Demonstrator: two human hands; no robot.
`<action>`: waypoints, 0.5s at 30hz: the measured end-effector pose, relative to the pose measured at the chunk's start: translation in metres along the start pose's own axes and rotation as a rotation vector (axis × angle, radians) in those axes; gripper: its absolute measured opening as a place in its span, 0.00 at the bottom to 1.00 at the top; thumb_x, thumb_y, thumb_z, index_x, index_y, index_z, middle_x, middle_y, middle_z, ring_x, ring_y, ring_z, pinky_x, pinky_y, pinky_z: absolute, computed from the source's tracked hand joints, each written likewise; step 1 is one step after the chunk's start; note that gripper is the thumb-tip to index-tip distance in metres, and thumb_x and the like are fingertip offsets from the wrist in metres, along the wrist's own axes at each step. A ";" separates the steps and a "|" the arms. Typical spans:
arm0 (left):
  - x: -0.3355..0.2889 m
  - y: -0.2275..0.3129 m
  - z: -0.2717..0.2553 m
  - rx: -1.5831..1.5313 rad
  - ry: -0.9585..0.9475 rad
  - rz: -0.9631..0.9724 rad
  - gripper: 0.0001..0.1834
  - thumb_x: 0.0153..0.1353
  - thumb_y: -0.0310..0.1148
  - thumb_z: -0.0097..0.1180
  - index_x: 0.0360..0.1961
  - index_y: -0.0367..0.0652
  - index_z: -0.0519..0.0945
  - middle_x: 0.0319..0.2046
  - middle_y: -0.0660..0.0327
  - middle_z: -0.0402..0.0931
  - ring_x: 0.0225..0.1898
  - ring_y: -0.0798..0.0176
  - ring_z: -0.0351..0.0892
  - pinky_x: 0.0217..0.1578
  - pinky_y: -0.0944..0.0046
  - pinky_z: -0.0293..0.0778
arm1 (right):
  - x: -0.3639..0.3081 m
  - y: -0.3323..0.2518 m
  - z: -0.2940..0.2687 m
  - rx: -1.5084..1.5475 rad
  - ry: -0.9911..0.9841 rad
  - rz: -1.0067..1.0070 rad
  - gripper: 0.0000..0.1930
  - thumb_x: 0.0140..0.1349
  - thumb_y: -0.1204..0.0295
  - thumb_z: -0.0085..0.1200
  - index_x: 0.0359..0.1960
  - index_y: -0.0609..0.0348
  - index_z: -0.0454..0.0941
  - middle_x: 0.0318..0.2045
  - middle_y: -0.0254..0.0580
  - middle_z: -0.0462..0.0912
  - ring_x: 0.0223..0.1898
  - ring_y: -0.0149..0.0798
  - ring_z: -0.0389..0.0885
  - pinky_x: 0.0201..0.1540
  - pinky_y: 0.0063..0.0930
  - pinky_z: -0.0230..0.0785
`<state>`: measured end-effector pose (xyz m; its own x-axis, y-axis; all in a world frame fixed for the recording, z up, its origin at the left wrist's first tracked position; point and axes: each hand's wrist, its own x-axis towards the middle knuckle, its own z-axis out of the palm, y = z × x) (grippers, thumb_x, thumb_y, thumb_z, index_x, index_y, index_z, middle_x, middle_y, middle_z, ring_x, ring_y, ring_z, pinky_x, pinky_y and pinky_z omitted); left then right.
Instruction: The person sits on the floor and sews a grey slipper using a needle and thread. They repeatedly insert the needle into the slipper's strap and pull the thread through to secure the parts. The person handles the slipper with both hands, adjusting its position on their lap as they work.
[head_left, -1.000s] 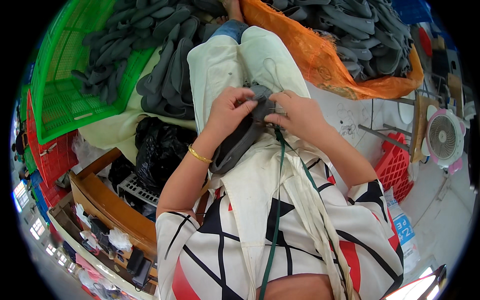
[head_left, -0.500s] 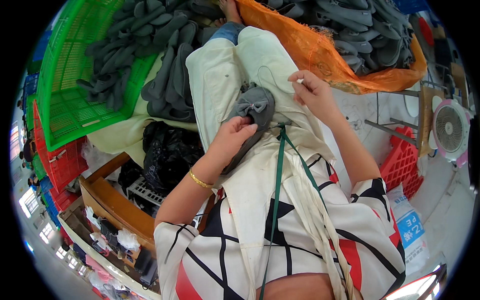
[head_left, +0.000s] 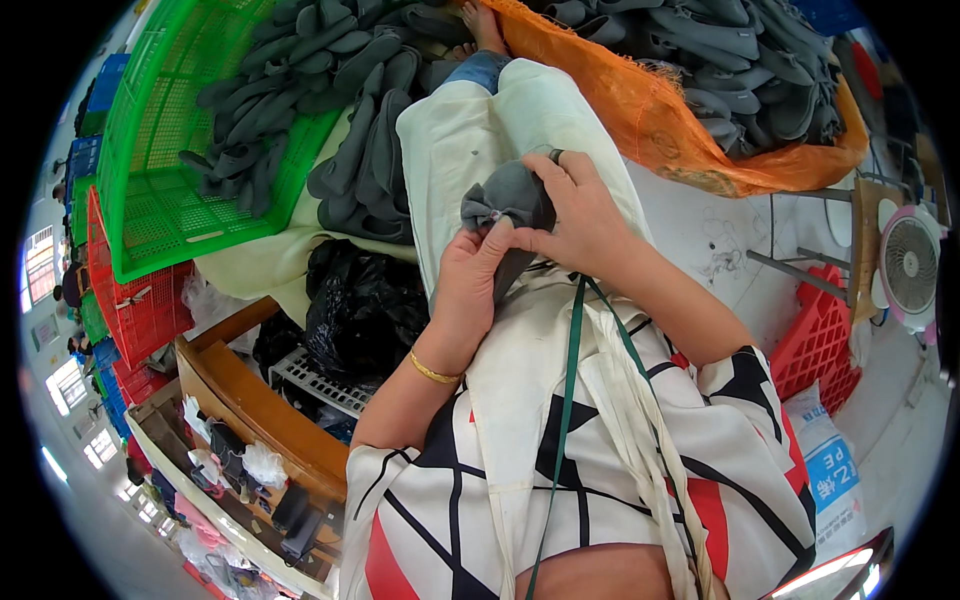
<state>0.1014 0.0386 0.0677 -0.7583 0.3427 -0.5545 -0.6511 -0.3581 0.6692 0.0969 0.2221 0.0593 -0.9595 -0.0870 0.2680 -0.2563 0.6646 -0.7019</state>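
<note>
A grey fabric shoe (head_left: 519,190) with a small bow (head_left: 486,212) on its front rests on my lap over a white apron (head_left: 450,140). My left hand (head_left: 468,275) is closed round the shoe's opening, its thumb by the bow. My right hand (head_left: 590,215) curls over the toe, thumb reaching toward the left thumb and fingers bent on the far side. A dark band shows at one right fingertip. The thread is not visible now, and the shoe's underside is hidden.
A green plastic basket (head_left: 160,190) with grey shoes stands at left, more shoes (head_left: 370,170) beside my leg. An orange sack (head_left: 610,95) full of shoes lies at upper right. A wooden drawer unit (head_left: 235,400), black plastic bag (head_left: 360,310) and pink-rimmed fan (head_left: 908,260) are around me.
My right hand has come from the right, where it pinched a thread held out from the shoe, onto the toe. The shoe has turned slightly, and the left hand's thumb now lies by the bow.
</note>
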 end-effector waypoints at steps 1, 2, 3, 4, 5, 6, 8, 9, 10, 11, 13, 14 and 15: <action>-0.002 -0.001 -0.002 0.047 0.028 0.019 0.17 0.68 0.39 0.61 0.50 0.39 0.78 0.46 0.62 0.81 0.46 0.70 0.79 0.50 0.69 0.73 | -0.001 -0.003 -0.006 0.036 -0.029 0.010 0.35 0.50 0.58 0.71 0.58 0.60 0.73 0.47 0.58 0.73 0.48 0.57 0.74 0.52 0.41 0.71; -0.004 -0.003 -0.003 0.037 0.029 0.035 0.16 0.68 0.38 0.62 0.50 0.38 0.79 0.45 0.62 0.82 0.45 0.70 0.79 0.49 0.69 0.73 | -0.001 -0.005 -0.014 0.067 -0.058 0.020 0.34 0.51 0.58 0.71 0.58 0.59 0.74 0.46 0.57 0.74 0.48 0.56 0.75 0.51 0.41 0.71; -0.005 -0.004 -0.003 0.029 0.032 0.051 0.16 0.67 0.37 0.62 0.49 0.38 0.79 0.44 0.62 0.82 0.44 0.71 0.79 0.49 0.70 0.73 | 0.000 -0.007 -0.023 0.101 -0.087 0.028 0.33 0.51 0.59 0.71 0.57 0.59 0.75 0.45 0.56 0.75 0.47 0.56 0.75 0.51 0.41 0.71; -0.005 -0.004 -0.004 0.059 0.033 0.062 0.14 0.67 0.35 0.62 0.49 0.38 0.79 0.43 0.63 0.82 0.43 0.71 0.79 0.48 0.70 0.73 | 0.003 -0.005 -0.032 0.129 -0.097 0.029 0.31 0.52 0.59 0.70 0.56 0.59 0.76 0.44 0.55 0.75 0.47 0.55 0.76 0.50 0.41 0.72; -0.005 -0.004 -0.004 0.089 0.032 0.074 0.13 0.67 0.33 0.62 0.48 0.38 0.80 0.42 0.63 0.82 0.42 0.72 0.79 0.47 0.71 0.73 | 0.008 -0.002 -0.041 0.154 -0.104 0.029 0.29 0.52 0.59 0.70 0.55 0.59 0.77 0.43 0.53 0.76 0.46 0.54 0.77 0.49 0.41 0.72; -0.007 -0.005 -0.005 0.120 0.033 0.085 0.12 0.66 0.32 0.62 0.48 0.38 0.80 0.41 0.64 0.82 0.41 0.72 0.79 0.47 0.71 0.73 | 0.013 -0.001 -0.047 0.182 -0.114 0.031 0.28 0.53 0.59 0.69 0.53 0.59 0.78 0.42 0.52 0.77 0.45 0.53 0.77 0.49 0.40 0.72; -0.008 -0.007 -0.002 0.235 0.013 0.131 0.10 0.65 0.28 0.61 0.45 0.37 0.80 0.39 0.66 0.82 0.39 0.73 0.78 0.44 0.72 0.73 | 0.025 -0.007 -0.052 0.120 -0.132 -0.026 0.25 0.55 0.59 0.67 0.51 0.60 0.79 0.40 0.50 0.78 0.44 0.52 0.78 0.47 0.39 0.72; -0.008 -0.008 -0.001 0.292 0.001 0.155 0.09 0.64 0.26 0.61 0.44 0.37 0.81 0.38 0.67 0.82 0.38 0.74 0.78 0.43 0.72 0.73 | 0.029 -0.012 -0.051 0.087 -0.139 -0.053 0.24 0.56 0.58 0.66 0.50 0.61 0.80 0.39 0.49 0.79 0.43 0.51 0.79 0.47 0.38 0.73; -0.009 -0.007 0.001 0.326 -0.014 0.168 0.08 0.63 0.25 0.60 0.43 0.37 0.80 0.36 0.68 0.81 0.37 0.75 0.76 0.41 0.73 0.72 | 0.030 -0.017 -0.045 0.090 -0.125 -0.155 0.20 0.56 0.59 0.65 0.42 0.61 0.80 0.37 0.48 0.78 0.41 0.50 0.78 0.43 0.38 0.72; -0.010 -0.004 0.005 0.358 -0.033 0.176 0.08 0.61 0.24 0.60 0.41 0.37 0.80 0.35 0.69 0.80 0.35 0.76 0.75 0.39 0.73 0.72 | 0.029 -0.017 -0.038 0.084 -0.164 -0.200 0.18 0.55 0.61 0.66 0.40 0.61 0.79 0.36 0.47 0.78 0.41 0.50 0.78 0.43 0.38 0.72; -0.011 -0.005 0.004 0.482 -0.034 0.196 0.06 0.59 0.23 0.60 0.38 0.37 0.79 0.32 0.71 0.77 0.33 0.77 0.71 0.36 0.74 0.69 | 0.022 -0.009 -0.020 0.078 -0.246 -0.293 0.13 0.55 0.66 0.66 0.37 0.59 0.79 0.35 0.45 0.78 0.39 0.49 0.78 0.41 0.37 0.72; -0.011 -0.007 -0.002 0.573 -0.010 0.208 0.05 0.58 0.22 0.60 0.36 0.37 0.79 0.31 0.72 0.75 0.32 0.77 0.70 0.34 0.74 0.68 | 0.018 -0.008 -0.012 0.136 -0.178 -0.214 0.12 0.54 0.68 0.66 0.31 0.60 0.75 0.31 0.44 0.76 0.36 0.50 0.76 0.38 0.38 0.70; -0.011 -0.008 -0.005 0.665 0.014 0.220 0.05 0.58 0.22 0.61 0.35 0.37 0.78 0.29 0.72 0.74 0.30 0.78 0.68 0.32 0.74 0.67 | 0.014 -0.009 -0.006 0.133 -0.117 -0.157 0.11 0.54 0.69 0.65 0.29 0.60 0.74 0.30 0.44 0.75 0.35 0.51 0.75 0.37 0.39 0.70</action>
<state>0.1152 0.0333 0.0662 -0.8734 0.3106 -0.3751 -0.3291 0.1913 0.9247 0.0865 0.2190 0.0730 -0.9116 -0.2723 0.3080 -0.4094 0.5333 -0.7402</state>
